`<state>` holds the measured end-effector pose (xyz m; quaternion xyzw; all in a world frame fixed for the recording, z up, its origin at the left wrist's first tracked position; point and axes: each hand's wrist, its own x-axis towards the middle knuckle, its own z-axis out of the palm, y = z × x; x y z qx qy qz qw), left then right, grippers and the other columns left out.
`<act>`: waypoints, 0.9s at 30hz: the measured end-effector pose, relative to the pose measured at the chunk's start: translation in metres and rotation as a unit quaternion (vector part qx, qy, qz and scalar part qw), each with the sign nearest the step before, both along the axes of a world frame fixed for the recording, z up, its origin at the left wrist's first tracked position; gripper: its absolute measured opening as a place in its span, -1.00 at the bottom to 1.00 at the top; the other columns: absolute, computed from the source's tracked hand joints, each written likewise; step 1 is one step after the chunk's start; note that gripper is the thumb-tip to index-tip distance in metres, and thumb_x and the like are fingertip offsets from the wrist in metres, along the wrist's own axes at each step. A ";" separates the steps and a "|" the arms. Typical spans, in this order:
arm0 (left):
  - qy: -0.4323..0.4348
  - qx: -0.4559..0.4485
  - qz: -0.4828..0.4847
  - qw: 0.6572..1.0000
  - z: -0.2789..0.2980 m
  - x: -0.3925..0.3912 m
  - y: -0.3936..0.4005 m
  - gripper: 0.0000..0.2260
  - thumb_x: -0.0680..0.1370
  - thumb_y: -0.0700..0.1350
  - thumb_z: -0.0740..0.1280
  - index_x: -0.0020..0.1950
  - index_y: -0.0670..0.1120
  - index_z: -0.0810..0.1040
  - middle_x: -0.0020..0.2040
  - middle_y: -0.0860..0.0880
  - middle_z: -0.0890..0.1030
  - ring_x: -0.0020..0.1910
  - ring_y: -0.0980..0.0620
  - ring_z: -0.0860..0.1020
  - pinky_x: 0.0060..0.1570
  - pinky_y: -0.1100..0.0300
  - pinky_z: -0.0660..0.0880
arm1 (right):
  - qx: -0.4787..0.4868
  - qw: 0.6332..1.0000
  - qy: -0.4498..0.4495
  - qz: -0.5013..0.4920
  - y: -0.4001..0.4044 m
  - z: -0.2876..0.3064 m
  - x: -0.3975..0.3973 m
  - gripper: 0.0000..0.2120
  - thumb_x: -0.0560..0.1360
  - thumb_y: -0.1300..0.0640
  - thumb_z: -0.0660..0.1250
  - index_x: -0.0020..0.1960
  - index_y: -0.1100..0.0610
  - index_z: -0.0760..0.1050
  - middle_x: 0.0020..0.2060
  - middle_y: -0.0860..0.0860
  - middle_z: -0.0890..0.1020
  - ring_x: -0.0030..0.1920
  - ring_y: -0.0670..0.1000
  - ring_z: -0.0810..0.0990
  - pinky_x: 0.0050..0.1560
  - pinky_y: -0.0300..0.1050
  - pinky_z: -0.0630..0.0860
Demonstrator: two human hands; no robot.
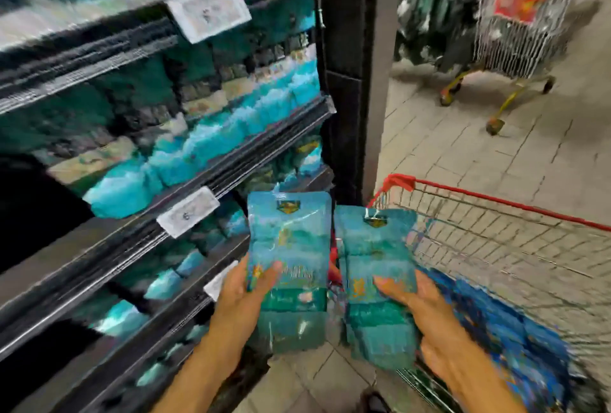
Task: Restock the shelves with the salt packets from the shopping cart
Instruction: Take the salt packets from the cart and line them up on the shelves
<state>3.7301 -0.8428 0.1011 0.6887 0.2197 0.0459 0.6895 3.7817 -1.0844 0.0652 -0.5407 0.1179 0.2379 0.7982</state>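
My left hand (243,293) grips a turquoise salt packet (291,247) by its lower left side, thumb across the front. My right hand (426,320) grips a second salt packet (370,253) by its lower right side. Both packets stand upright side by side between the shelves (185,161) on the left and the red-rimmed shopping cart (496,204) on the right. More blue packets (496,340) lie in the cart under my right wrist. The frame is blurred by motion.
The dark shelving holds rows of turquoise packets (211,141) on several levels, with white price tags (209,10) on the rails. A dark pillar (357,65) ends the shelf unit. Another cart (515,25) stands far back right on the tiled floor (479,148).
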 end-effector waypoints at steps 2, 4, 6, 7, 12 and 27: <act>-0.024 -0.004 0.041 0.999 0.006 -0.027 0.022 -0.81 0.54 -0.03 0.37 -0.07 0.27 0.43 -0.32 0.61 0.49 -0.22 0.62 0.49 -0.26 0.48 0.41 | 0.006 0.998 -0.026 0.053 0.030 0.016 -0.004 -0.49 0.14 0.14 0.57 0.09 0.12 0.63 -0.02 0.21 0.72 -0.08 0.24 0.72 -0.20 0.14 0.66; -0.030 -0.014 0.085 0.996 0.014 -0.050 0.038 -0.76 0.54 -0.09 0.38 -0.11 0.23 0.39 -0.42 0.59 0.45 -0.34 0.63 0.46 -0.30 0.46 0.43 | 0.009 0.993 -0.047 0.108 0.057 0.031 -0.006 -0.59 0.16 0.18 0.56 0.01 0.13 0.67 -0.05 0.23 0.72 -0.10 0.24 0.73 -0.20 0.13 0.67; -0.043 -0.019 0.153 0.987 0.013 -0.076 0.059 -0.73 0.52 -0.18 0.40 -0.12 0.19 0.43 -0.43 0.53 0.49 -0.36 0.58 0.49 -0.38 0.57 0.42 | 0.009 0.983 -0.068 0.167 0.088 0.044 -0.009 -0.60 0.19 0.22 0.55 0.03 0.16 0.67 -0.04 0.24 0.72 -0.09 0.25 0.72 -0.19 0.11 0.67; -0.051 -0.023 0.187 0.981 0.011 -0.090 0.071 -0.77 0.50 -0.17 0.42 -0.11 0.17 0.49 -0.36 0.47 0.57 -0.32 0.53 0.54 -0.36 0.58 0.43 | 0.011 0.976 -0.079 0.202 0.103 0.050 -0.010 -0.61 0.21 0.23 0.55 0.04 0.16 0.67 -0.03 0.26 0.71 -0.07 0.26 0.72 -0.16 0.12 0.66; -0.077 -0.047 0.281 0.956 0.020 -0.159 0.112 -0.40 0.23 0.26 0.58 0.21 0.10 0.61 0.15 -0.10 0.68 0.12 -0.17 0.65 0.11 -0.17 0.57 | 0.036 0.930 -0.103 0.351 0.175 0.078 -0.015 -0.52 0.20 0.24 0.65 0.10 0.15 0.65 0.05 0.28 0.69 0.04 0.31 0.68 0.07 0.28 0.61; -0.132 -0.020 0.497 0.857 0.010 -0.278 0.167 -0.58 0.26 0.13 0.49 0.11 0.18 0.65 0.07 -0.02 0.71 0.08 -0.05 0.67 0.12 -0.05 0.53 | 0.051 0.933 -0.243 0.261 0.467 0.155 -0.042 -0.84 0.46 0.42 0.42 -0.08 0.19 0.55 -0.25 0.02 0.65 -0.33 -0.07 0.61 -0.28 -0.17 0.60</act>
